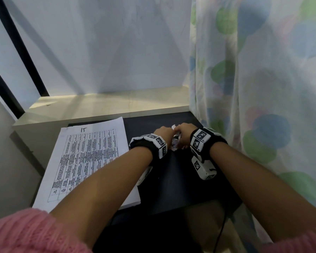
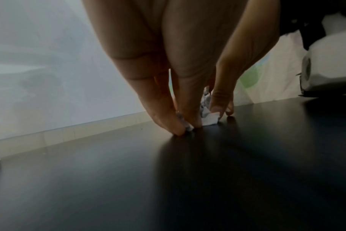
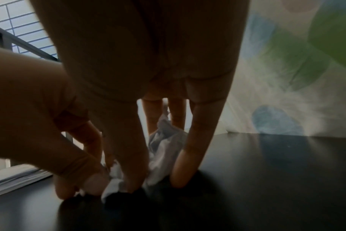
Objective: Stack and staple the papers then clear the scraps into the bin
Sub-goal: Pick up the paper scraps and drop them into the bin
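A stack of printed papers lies flat on the left of the black table, its top sheet showing a table of text. Crumpled white paper scraps sit at the table's far right, between my two hands. My left hand points its fingers down onto the table and pinches small scraps at the fingertips. My right hand stands fingers-down around a larger crumpled piece, thumb in front and fingers behind. The two hands touch. No stapler or bin is in view.
A pale wooden ledge runs along the back of the table below a white wall. A dotted curtain hangs close on the right. The edge of the paper stack lies left of the hands.
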`<state>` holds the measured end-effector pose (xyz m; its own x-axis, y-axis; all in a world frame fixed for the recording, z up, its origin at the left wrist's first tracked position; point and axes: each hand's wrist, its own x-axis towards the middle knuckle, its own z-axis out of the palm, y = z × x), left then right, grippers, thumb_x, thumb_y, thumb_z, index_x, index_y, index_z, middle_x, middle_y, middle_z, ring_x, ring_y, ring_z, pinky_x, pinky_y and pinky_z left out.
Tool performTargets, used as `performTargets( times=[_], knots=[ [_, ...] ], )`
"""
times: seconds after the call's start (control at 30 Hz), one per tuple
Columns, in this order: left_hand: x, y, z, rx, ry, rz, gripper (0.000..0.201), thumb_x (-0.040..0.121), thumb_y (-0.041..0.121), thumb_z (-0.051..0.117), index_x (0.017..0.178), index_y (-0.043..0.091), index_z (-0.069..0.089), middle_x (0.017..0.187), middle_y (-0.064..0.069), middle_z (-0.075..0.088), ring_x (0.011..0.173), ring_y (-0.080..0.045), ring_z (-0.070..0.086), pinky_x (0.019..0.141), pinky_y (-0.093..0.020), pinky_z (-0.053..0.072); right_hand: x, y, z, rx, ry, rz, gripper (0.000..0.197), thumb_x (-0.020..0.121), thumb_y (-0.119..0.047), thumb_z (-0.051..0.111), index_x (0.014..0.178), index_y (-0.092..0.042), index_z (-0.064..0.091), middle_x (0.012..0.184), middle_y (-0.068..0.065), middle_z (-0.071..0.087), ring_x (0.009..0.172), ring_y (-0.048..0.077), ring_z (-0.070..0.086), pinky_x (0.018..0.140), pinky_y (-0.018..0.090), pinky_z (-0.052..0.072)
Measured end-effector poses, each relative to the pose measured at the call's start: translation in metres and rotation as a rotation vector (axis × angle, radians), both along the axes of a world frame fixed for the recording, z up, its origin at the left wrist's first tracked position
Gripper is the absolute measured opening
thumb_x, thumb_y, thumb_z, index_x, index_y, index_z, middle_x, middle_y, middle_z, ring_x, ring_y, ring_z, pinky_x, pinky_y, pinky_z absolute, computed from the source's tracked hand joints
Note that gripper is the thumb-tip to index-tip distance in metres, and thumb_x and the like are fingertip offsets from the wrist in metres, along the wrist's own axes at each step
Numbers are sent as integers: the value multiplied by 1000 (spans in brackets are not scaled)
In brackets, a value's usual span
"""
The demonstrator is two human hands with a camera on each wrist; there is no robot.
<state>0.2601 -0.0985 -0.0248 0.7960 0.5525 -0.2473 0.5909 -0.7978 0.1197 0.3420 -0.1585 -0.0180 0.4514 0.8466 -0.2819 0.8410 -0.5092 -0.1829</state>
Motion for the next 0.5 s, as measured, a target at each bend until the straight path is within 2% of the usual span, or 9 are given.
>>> performTargets(
  times=[0.13,0.23,0.33,0.43,0.5],
  knots=[
    [-1,0,-1,-29,5,-11,54,93,12,54,141,-2,34,133,-21,53,120,-35,56,96,-36,46,-2,3,-2,-11,-54,9,43,77,-17,73,119,-13,64,121,8,65,108,26,64,86,28,49],
    [-2,-2,2,-58,11,-12,44,96,17,50,134,-3,43,134,-21,52,121,-35,55,97,-36,45,-1,2,-4,32,-40,-32,35,78,-16,72,113,-15,69,117,8,68,106,26,65,78,24,46],
    [-5,-1,5,-76,16,8,38,94,19,54,126,-3,54,131,-19,56,119,-33,57,96,-35,46,-1,0,-7,71,-39,-59,31,82,-14,69,112,-16,70,119,8,68,109,27,63,87,27,49],
    [-14,6,4,-89,3,18,35,90,16,60,117,-6,60,123,-19,63,114,-33,61,93,-34,49,-5,-1,-10,101,-44,-68,26,83,-14,67,108,-17,72,117,10,69,108,28,63,88,27,49],
    [-24,13,2,-101,-17,24,37,87,21,64,111,-6,63,113,-20,67,109,-34,63,90,-36,50,-7,-3,-11,132,-38,-74,23,83,-17,67,105,-14,74,114,11,70,107,28,64,88,28,49]
  ],
)
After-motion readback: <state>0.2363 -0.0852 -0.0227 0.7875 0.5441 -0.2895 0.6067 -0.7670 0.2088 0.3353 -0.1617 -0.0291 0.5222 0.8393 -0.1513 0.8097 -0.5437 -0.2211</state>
